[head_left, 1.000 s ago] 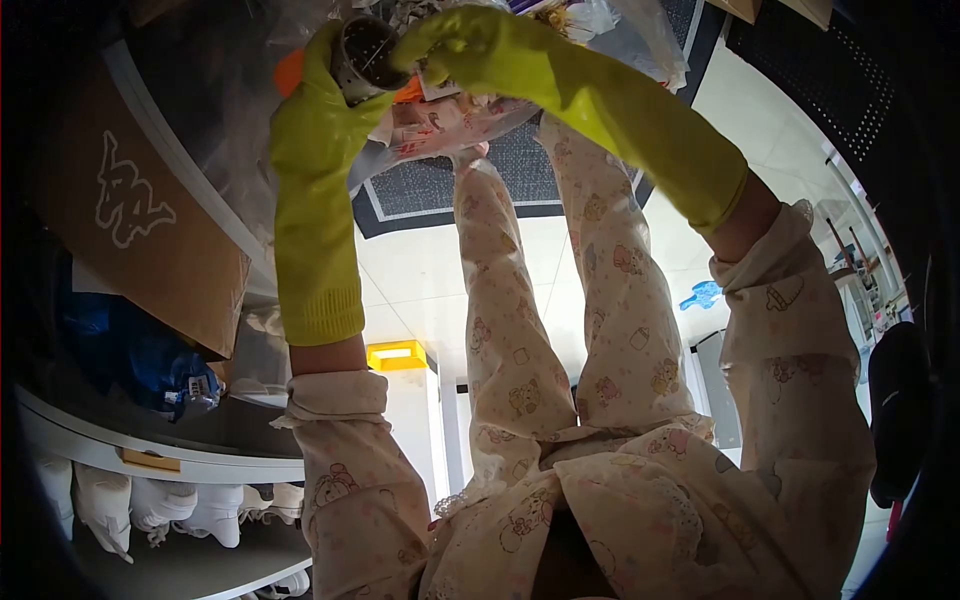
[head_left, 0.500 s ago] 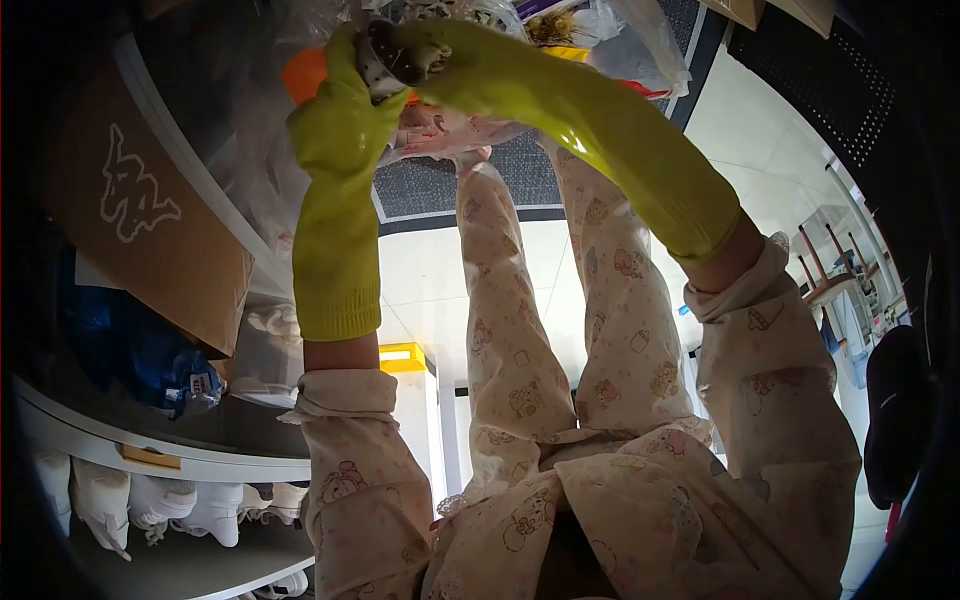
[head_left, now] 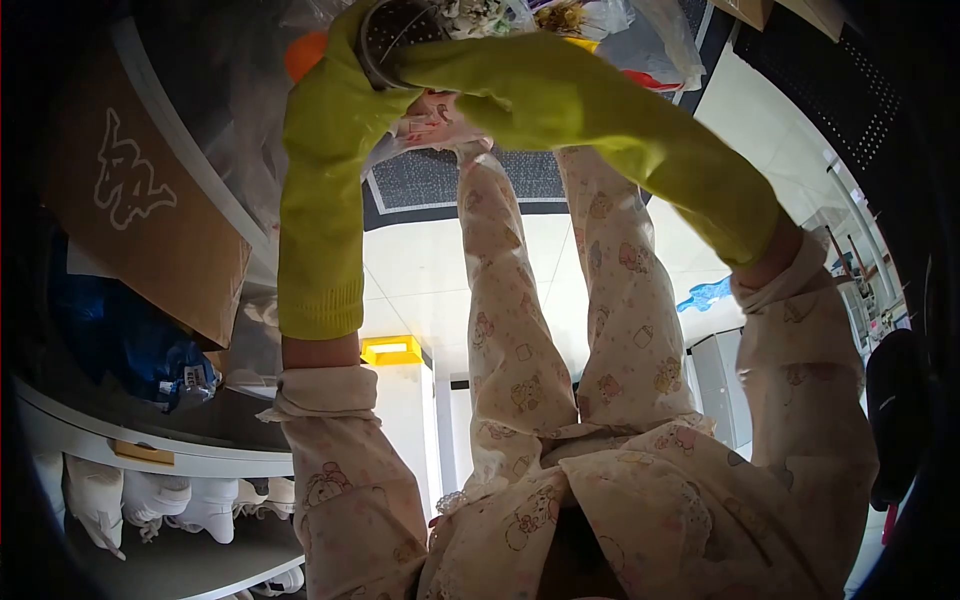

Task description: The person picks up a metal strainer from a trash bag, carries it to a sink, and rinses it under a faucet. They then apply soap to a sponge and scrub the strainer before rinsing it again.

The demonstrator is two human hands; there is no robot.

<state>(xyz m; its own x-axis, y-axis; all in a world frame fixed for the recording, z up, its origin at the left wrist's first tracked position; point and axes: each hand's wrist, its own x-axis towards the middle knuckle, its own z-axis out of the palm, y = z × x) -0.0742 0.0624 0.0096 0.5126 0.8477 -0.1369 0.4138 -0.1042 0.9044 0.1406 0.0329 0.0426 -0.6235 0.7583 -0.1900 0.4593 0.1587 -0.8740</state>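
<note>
A dark, round metal strainer with small holes is held up at the top of the view, partly cut off by its edge. My left hand, in a long yellow-green rubber glove, grips its left side. From the right, my right hand in a matching glove meets the strainer's lower right rim; its fingertips are partly hidden there. Just left of my left hand is an orange item. Below the hands hangs a pinkish plastic bag, above a dark grey mat.
A brown cardboard box and a blue plastic-wrapped pack sit on the left shelf, with white shoes underneath. Bagged dried flowers lie at the top. A yellow-topped white bin stands near my left forearm.
The strainer has tipped, so its perforated round surface shows more. Both hands have shifted up slightly, and my right forearm has swung outward to the right.
</note>
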